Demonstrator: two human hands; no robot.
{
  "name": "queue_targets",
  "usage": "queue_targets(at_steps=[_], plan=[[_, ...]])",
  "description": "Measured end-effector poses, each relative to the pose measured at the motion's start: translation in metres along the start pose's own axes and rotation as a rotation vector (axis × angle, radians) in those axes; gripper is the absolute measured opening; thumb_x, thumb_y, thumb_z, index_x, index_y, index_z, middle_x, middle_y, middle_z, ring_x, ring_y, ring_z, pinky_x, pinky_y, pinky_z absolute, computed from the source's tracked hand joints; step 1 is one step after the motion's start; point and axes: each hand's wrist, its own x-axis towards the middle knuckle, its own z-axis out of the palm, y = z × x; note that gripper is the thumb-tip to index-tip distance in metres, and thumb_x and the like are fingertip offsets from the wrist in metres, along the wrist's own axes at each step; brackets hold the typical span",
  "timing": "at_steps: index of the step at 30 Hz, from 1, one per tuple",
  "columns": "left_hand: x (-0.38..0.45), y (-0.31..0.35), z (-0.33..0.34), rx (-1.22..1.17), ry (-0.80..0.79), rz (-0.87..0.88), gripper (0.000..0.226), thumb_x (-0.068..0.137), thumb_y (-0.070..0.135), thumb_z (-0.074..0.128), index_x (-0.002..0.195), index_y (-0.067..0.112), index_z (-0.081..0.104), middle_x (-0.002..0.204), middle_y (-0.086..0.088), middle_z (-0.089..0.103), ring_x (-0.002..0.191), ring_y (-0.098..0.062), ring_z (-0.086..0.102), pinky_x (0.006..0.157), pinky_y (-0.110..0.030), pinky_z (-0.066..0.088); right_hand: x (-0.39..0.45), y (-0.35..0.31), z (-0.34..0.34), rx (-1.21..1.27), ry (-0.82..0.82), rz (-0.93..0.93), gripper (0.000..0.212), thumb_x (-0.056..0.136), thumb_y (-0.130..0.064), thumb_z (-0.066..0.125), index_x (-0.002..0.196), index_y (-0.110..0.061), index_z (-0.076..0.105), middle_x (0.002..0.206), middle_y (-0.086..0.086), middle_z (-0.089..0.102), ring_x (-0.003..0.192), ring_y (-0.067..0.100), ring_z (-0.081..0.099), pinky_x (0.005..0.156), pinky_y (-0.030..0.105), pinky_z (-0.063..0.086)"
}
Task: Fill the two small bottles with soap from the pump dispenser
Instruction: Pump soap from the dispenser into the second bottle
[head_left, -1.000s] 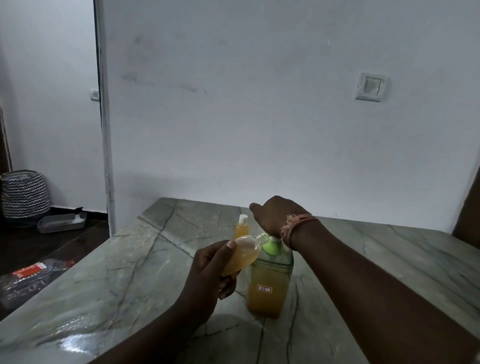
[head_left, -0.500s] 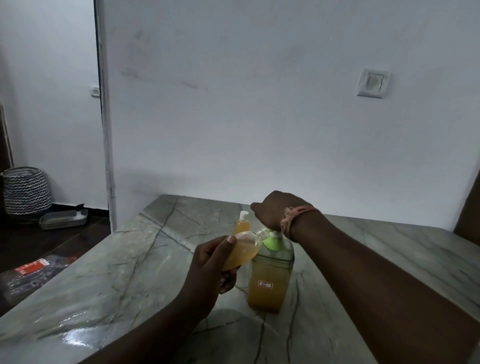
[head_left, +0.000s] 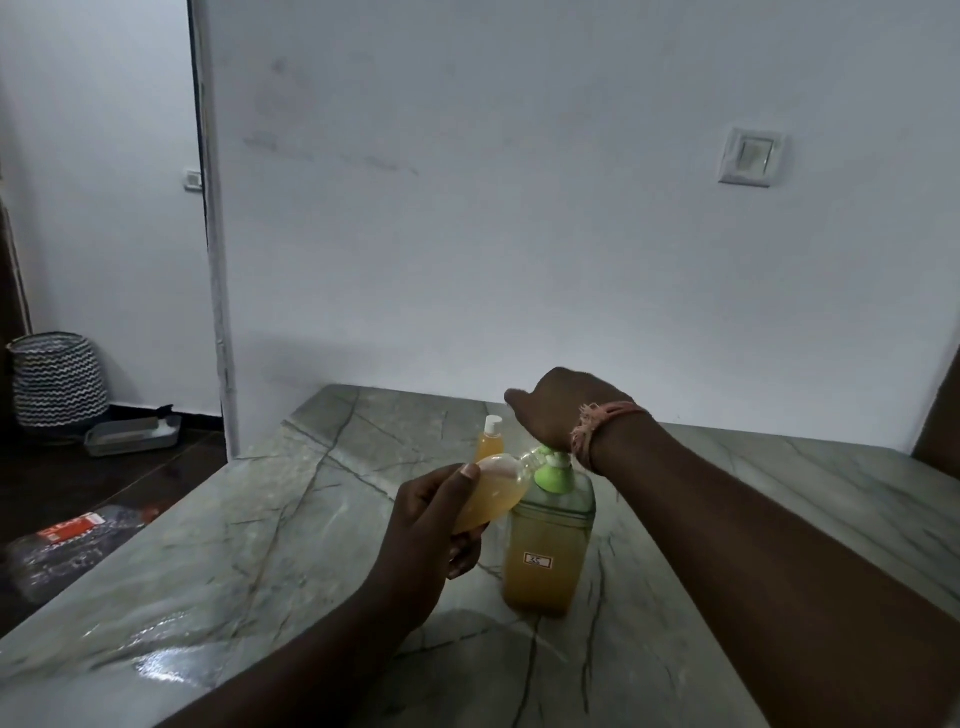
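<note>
A clear pump dispenser (head_left: 545, 556) with orange soap and a green pump collar stands on the marble table (head_left: 260, 545). My right hand (head_left: 558, 410) rests on top of the pump head, hiding it; its fingers are out of sight. My left hand (head_left: 426, 525) grips a small clear bottle (head_left: 493, 491) holding orange soap, tilted with its open neck at the pump spout. A second small bottle (head_left: 491, 441) with a white cap stands upright just behind, also with orange liquid.
A white wall with a light switch (head_left: 751, 156) backs the table. On the dark floor at left sit a zigzag-patterned basket (head_left: 57, 384), a grey tray (head_left: 132, 435) and a plastic-wrapped pack (head_left: 72, 540). The table's left edge runs diagonally.
My right hand has risen slightly on the pump. The view has shifted a little; the tilted bottle stays at the spout.
</note>
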Motion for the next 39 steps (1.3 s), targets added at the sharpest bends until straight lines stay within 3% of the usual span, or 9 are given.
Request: queue_targets(at_steps=[5,8,12,14,18,22,27,33,39], plan=[[0.000,0.000,0.002,0.034,0.011,0.005,0.028,0.094,0.035,0.052,0.086,0.018,0.073,0.059,-0.010,0.046,0.041,-0.014,0.036,0.041,-0.021,0.029,-0.005,0.003,0.009,0.019,-0.018,-0.027,0.044,0.098,-0.025,0.036,0.054,-0.019,0.037,0.064,0.002,0.040,0.071,0.027,0.045,0.056,0.027,0.032],[-0.001,0.000,0.001,0.034,0.008,0.004,0.028,0.097,0.038,0.055,0.086,0.020,0.073,0.057,-0.008,0.045,0.040,-0.012,0.037,0.041,-0.021,0.030,-0.008,0.001,0.005,-0.002,-0.038,-0.028,0.053,0.096,-0.031,0.039,0.045,-0.019,0.047,0.061,-0.002,0.041,0.063,0.021,0.044,0.057,0.026,0.032],[-0.002,0.002,0.002,0.023,0.000,0.004,0.027,0.092,0.037,0.052,0.084,0.021,0.073,0.055,-0.006,0.046,0.038,-0.010,0.037,0.040,-0.020,0.030,0.001,-0.002,0.001,-0.033,-0.004,-0.008,0.044,0.095,-0.044,0.041,0.068,-0.011,0.053,0.070,0.000,0.053,0.066,0.017,0.052,0.063,0.027,0.037],[0.000,0.002,0.001,0.027,0.000,0.004,0.027,0.092,0.037,0.052,0.083,0.023,0.073,0.054,-0.003,0.046,0.038,-0.009,0.037,0.040,-0.020,0.030,0.006,0.002,0.005,0.005,0.022,0.000,0.047,0.093,-0.047,0.041,0.063,-0.012,0.052,0.066,0.001,0.055,0.062,0.017,0.052,0.061,0.028,0.038],[0.001,-0.002,0.001,0.019,-0.008,0.008,0.028,0.093,0.036,0.052,0.087,0.016,0.072,0.052,-0.004,0.044,0.037,-0.009,0.035,0.040,-0.020,0.030,0.006,0.008,0.015,0.077,0.021,0.026,0.046,0.094,-0.039,0.040,0.055,-0.015,0.046,0.062,0.004,0.051,0.058,0.020,0.048,0.054,0.027,0.033],[0.000,-0.003,-0.001,0.034,-0.002,0.001,0.028,0.090,0.040,0.056,0.088,0.017,0.072,0.056,-0.007,0.045,0.039,-0.010,0.036,0.040,-0.021,0.030,0.001,0.003,0.009,0.008,-0.035,-0.010,0.046,0.096,-0.038,0.039,0.054,-0.021,0.044,0.064,-0.001,0.046,0.071,0.024,0.050,0.067,0.029,0.038],[0.001,-0.001,0.000,0.022,0.007,-0.006,0.029,0.091,0.038,0.053,0.091,0.016,0.072,0.055,-0.007,0.045,0.038,-0.011,0.036,0.041,-0.021,0.030,0.005,0.003,0.003,-0.023,0.031,-0.010,0.043,0.093,-0.046,0.042,0.061,-0.017,0.048,0.067,0.001,0.053,0.067,0.021,0.053,0.066,0.030,0.041],[0.001,-0.005,0.000,0.016,0.003,-0.001,0.028,0.097,0.035,0.055,0.085,0.016,0.071,0.056,-0.009,0.044,0.038,-0.011,0.036,0.040,-0.021,0.030,-0.005,0.002,0.008,0.057,-0.037,-0.032,0.049,0.097,-0.032,0.040,0.049,-0.023,0.043,0.064,-0.003,0.042,0.077,0.026,0.049,0.071,0.029,0.038],[0.000,-0.003,-0.001,0.007,0.010,-0.010,0.029,0.090,0.038,0.056,0.086,0.014,0.071,0.061,-0.016,0.044,0.039,-0.013,0.035,0.041,-0.020,0.030,-0.001,0.000,0.004,0.010,-0.013,0.016,0.040,0.090,-0.042,0.042,0.061,-0.017,0.051,0.068,0.002,0.056,0.071,0.023,0.057,0.063,0.029,0.040]])
